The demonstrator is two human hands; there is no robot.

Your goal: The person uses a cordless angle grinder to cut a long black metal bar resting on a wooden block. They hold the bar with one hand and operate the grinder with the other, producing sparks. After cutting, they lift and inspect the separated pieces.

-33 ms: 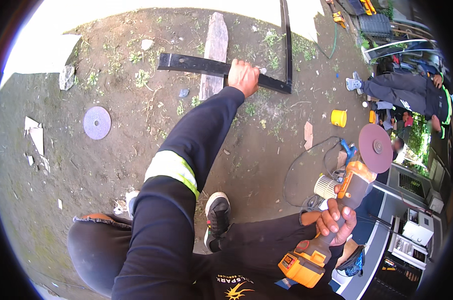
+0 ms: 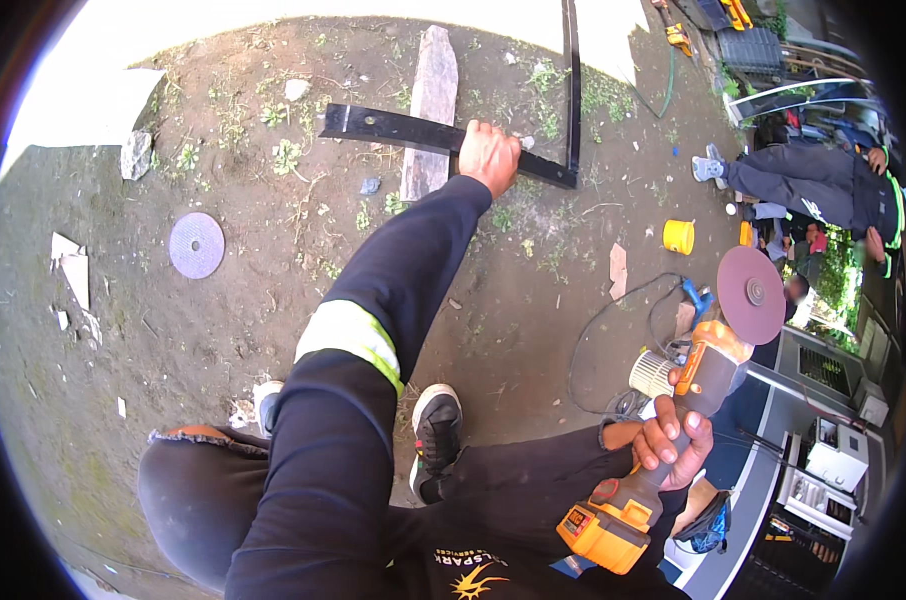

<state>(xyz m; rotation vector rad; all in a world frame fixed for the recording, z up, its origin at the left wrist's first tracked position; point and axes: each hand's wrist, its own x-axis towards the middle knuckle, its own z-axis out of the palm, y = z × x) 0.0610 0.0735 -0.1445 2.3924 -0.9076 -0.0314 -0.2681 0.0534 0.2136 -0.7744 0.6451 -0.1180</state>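
Note:
My left hand (image 2: 489,158) is closed around a black steel bar (image 2: 373,127) near its corner. A second black bar (image 2: 574,90) runs away from that corner, forming an L. Beneath the held bar lies a rough wooden plank (image 2: 428,110) on the dirt. My right hand (image 2: 678,445) grips the dark body of a cordless angle grinder (image 2: 711,370), in front of my right side and apart from the steel. The grinder has a yellow battery at its lower end and a large reddish-brown cutting disc (image 2: 751,297) at its head. I cannot tell whether the disc spins.
A loose purple-grey disc (image 2: 196,245) lies on the dirt at left, near a stone (image 2: 136,155). At right are a yellow bucket (image 2: 678,236), a blue tool (image 2: 697,297) with a looping cable, and a pleated cylindrical filter (image 2: 652,374). Another person (image 2: 813,180) stands farther right.
The held bar's free end has shifted very slightly to the right. Both hands keep their grips.

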